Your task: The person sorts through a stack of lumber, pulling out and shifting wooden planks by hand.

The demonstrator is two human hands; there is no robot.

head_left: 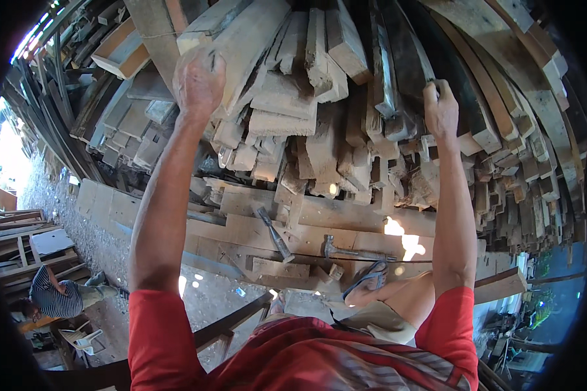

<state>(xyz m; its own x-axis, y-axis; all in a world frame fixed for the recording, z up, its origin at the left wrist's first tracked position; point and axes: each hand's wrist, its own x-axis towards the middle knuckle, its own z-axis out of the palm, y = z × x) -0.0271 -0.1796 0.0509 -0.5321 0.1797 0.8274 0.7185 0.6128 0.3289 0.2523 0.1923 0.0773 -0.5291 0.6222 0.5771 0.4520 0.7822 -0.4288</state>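
My left hand (200,81) is closed, its fingers curled over the edge of a pale wooden plank (251,39) in the lumber pile. Farther right, my right hand (441,111) is closed around the end of a thin, dark board (416,55). My palms and most fingertips are hidden. Between my arms, stacked planks (284,122) show their rough cut ends. Below them, a claw hammer (355,251) and a chisel-like tool (275,236) lie on a wooden ledge (241,228), apart from both hands.
More lumber (515,150) juts out at the right. At the far left stands an open wooden box (120,55) among boards. A person in a striped shirt (55,290) is at lower left, near a white chair (83,340). My sandalled foot (370,280) rests beside the hammer.
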